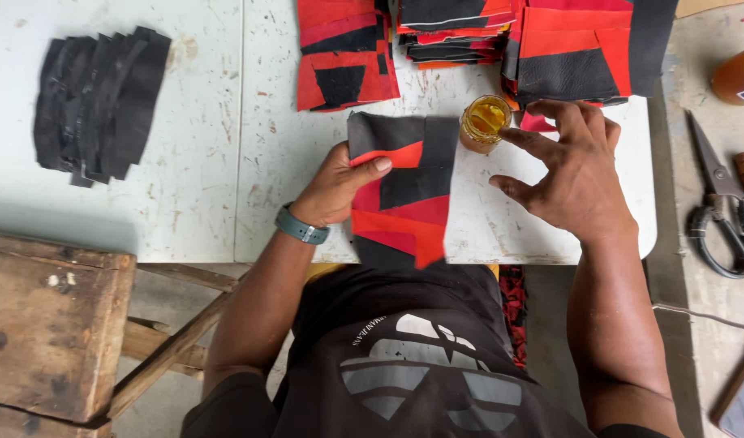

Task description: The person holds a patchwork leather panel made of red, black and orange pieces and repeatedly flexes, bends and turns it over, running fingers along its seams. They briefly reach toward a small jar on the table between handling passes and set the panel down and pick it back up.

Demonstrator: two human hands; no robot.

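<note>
White table (pixel 202 178), patchwork piece (pixel 404 191) under left hand (pixel 335 191)

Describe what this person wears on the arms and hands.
Both forearms are bare, with no sleeves reaching them and no gloves. The left hand has a teal-grey wristband, like a watch or fitness band, snug on the wrist. The right hand and its wrist carry nothing; no rings show on either hand.

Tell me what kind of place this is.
Probably a small leather or fabric craft workshop. Stacks of cut red and black pieces lie on a worn white table, an open jar of amber liquid, perhaps glue, stands by the right hand, and scissors lie alongside.
</note>
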